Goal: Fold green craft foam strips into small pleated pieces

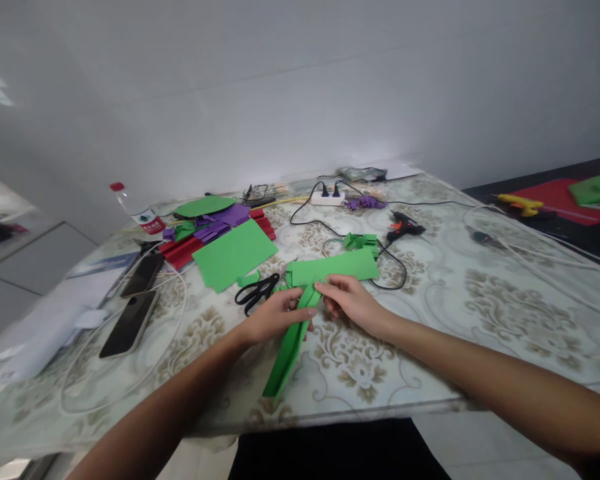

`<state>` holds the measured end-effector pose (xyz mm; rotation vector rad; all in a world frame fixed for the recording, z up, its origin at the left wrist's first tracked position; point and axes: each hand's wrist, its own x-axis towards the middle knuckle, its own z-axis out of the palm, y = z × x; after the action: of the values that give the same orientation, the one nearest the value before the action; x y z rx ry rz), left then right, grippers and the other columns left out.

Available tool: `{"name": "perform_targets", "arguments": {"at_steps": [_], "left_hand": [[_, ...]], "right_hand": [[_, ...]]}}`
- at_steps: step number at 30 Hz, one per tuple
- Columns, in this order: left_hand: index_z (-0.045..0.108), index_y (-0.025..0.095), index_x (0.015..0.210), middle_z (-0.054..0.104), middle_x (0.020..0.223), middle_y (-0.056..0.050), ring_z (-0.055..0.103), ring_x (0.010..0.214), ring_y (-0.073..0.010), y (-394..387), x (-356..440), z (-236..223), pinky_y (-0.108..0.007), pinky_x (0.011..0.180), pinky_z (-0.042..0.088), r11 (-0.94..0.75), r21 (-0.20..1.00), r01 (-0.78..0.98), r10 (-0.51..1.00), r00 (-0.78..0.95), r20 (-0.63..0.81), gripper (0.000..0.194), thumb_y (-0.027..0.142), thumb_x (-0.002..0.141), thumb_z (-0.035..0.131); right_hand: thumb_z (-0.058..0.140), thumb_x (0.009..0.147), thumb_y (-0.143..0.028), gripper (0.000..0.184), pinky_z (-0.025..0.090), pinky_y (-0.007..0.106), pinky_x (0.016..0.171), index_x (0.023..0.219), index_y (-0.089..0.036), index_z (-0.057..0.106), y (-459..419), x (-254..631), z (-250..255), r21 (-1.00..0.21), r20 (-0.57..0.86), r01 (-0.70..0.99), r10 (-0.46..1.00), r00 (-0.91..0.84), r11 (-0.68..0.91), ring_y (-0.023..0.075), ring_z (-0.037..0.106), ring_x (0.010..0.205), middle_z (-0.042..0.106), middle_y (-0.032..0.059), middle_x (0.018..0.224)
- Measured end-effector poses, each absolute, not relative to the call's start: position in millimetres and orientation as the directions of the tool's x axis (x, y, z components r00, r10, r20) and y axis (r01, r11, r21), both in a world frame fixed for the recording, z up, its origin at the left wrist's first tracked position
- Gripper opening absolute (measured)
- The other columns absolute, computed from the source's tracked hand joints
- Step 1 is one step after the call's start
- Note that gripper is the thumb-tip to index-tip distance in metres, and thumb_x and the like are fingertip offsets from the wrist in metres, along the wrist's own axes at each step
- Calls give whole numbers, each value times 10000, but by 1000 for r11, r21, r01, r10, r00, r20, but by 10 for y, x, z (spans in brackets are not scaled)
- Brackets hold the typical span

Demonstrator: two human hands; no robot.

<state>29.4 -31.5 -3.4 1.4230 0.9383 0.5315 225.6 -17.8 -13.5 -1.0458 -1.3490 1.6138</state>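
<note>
The left hand (275,315) clamps the green strip (286,353) mid-length; the right hand (354,304) pinches its far end, thumb against finger. The strip, near the table's (200,393) near edge, is creased lengthwise — its near end still gapes. A flat strip (337,266) just beyond looks unfolded — scissors (257,292) and an uncut-looking sheet (237,255) lie left

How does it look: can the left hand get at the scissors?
Probably yes: the scissors lie right beside the left hand, handles uncovered, though its grip on the green strip may need releasing.
</note>
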Motion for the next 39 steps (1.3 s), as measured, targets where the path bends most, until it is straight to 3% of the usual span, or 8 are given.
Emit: {"name": "perform_targets", "arguments": {"at_steps": [39], "left_hand": [[643, 121, 1002, 719, 782, -59, 667, 612, -156, -309, 297, -10, -248, 581, 517, 117, 974, 196, 794, 570, -210, 436, 499, 805, 733]], "right_hand": [[740, 771, -537, 431, 430, 237, 495, 645, -177, 538, -145, 2260, -198, -992, -70, -71, 923, -378, -104, 101, 531, 464, 572, -37, 536]]}}
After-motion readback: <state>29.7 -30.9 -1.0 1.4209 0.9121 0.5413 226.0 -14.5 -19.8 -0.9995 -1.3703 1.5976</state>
